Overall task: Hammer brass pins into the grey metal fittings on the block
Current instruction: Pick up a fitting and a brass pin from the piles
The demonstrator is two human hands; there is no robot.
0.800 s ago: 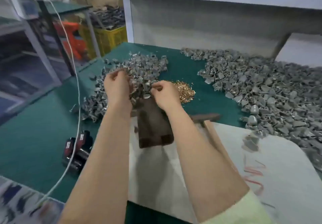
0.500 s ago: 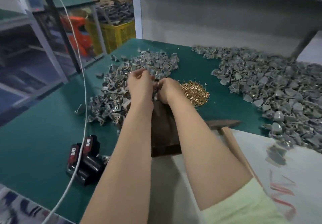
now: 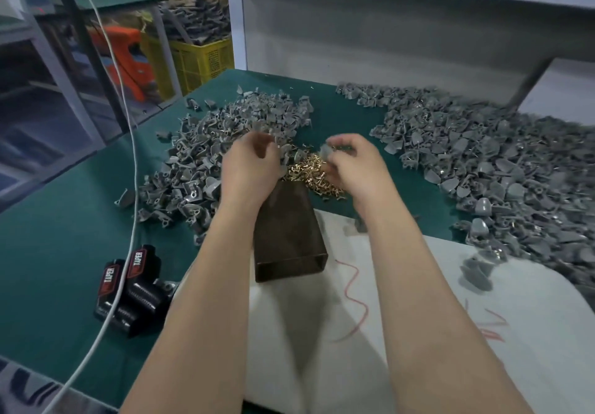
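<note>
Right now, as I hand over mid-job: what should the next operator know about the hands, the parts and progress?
Left hand: fingers curled at the block's far end, blurred; grasp unclear.
Right hand: pinches a grey fitting above the brass pins.
Block: between the forearms, visible top bare.
Left fitting pile and right fitting pile flank it.
Done: no pinned fitting visible on the block.
Left: seat fitting, add pin, hammer; no hammer in view.
</note>
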